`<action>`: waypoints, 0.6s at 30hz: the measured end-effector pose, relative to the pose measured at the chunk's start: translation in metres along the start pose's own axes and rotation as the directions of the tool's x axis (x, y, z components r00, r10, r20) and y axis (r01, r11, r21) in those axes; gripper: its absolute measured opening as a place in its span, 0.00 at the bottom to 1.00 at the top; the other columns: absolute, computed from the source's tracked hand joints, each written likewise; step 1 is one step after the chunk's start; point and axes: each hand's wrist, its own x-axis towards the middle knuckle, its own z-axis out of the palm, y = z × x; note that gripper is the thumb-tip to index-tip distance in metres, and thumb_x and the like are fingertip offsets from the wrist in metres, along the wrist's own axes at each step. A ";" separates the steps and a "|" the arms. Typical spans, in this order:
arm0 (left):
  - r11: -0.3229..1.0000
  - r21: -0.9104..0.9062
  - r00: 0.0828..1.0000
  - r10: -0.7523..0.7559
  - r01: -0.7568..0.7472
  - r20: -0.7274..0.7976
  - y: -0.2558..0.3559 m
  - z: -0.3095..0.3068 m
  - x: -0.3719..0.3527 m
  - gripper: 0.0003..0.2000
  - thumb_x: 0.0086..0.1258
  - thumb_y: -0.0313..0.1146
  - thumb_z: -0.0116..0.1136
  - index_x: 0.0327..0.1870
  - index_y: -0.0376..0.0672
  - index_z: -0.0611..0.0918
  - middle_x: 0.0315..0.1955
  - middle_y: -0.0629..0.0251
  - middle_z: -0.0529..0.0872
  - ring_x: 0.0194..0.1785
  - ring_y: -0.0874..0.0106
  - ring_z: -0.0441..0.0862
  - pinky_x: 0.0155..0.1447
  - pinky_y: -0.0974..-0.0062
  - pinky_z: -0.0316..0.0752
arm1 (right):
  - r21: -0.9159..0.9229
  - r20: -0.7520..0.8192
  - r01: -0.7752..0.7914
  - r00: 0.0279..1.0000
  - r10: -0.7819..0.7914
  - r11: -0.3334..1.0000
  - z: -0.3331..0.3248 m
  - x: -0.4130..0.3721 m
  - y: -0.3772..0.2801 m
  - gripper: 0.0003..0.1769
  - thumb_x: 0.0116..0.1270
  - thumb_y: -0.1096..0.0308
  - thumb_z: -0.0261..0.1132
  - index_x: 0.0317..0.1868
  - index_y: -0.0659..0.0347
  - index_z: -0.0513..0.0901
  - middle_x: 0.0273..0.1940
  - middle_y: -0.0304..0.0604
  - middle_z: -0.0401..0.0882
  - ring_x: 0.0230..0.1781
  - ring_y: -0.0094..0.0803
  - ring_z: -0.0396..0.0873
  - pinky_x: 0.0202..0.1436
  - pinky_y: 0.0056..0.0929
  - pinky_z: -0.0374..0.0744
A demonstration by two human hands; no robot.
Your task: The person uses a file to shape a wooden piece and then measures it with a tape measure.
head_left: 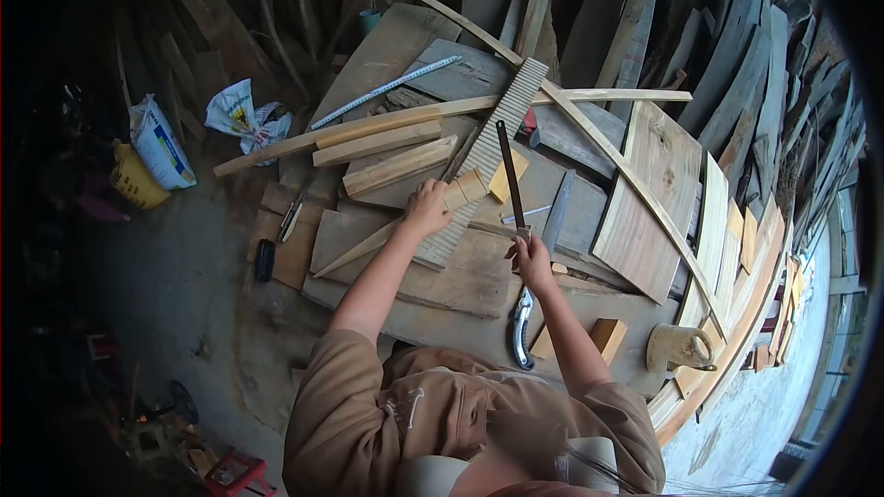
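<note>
My left hand (428,209) is closed over a pale wooden piece (466,188) with a line across it, pressed on a long ridged board (511,110). From under that wrist a tapered wooden strip (359,249) points toward the lower left. In my right hand (531,260) is a narrow dark flat bar (509,170), held upright by its lower end, with a small hole near its tip. Just below that hand lies a curved silver-and-black tool handle (522,327). A tapering grey saw blade (559,212) rests to its right. Beyond the bar sits a yellowish wood block (508,175).
Cut wood sticks (401,166) and a measuring tape (387,92) lie at the left. Long thin strips (635,184) cross over a wide plank (649,198). A beige mug (679,348) stands at the right edge. Stacked boards (718,83) lean behind; bags (161,143) stand left.
</note>
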 end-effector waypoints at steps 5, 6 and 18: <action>0.990 0.058 0.991 0.124 -0.127 0.048 0.013 0.004 0.008 0.30 0.43 0.46 0.67 0.44 0.41 0.69 0.49 0.59 0.66 0.57 0.61 0.62 0.57 0.63 0.61 | 0.010 0.005 -0.013 1.000 0.013 1.000 0.008 0.015 -0.003 0.11 0.68 0.66 0.47 0.38 0.67 0.68 0.21 0.44 0.75 0.13 0.22 0.68 0.16 0.20 0.67; 0.981 0.089 0.985 0.169 -0.172 0.044 0.016 0.007 0.007 0.32 0.41 0.51 0.67 0.44 0.40 0.69 0.50 0.60 0.66 0.60 0.62 0.60 0.59 0.63 0.59 | 0.004 0.003 -0.012 1.000 0.012 1.000 0.008 0.017 -0.004 0.11 0.68 0.66 0.47 0.38 0.67 0.68 0.21 0.44 0.75 0.12 0.22 0.67 0.16 0.20 0.67; 0.918 0.059 0.919 0.395 -0.393 -0.018 0.013 0.030 0.014 0.32 0.48 0.51 0.63 0.50 0.38 0.69 0.53 0.59 0.67 0.63 0.63 0.57 0.63 0.64 0.56 | -0.001 -0.037 -0.063 0.997 0.063 0.998 0.012 0.018 0.005 0.12 0.69 0.63 0.45 0.36 0.65 0.67 0.18 0.43 0.73 0.09 0.22 0.65 0.13 0.20 0.65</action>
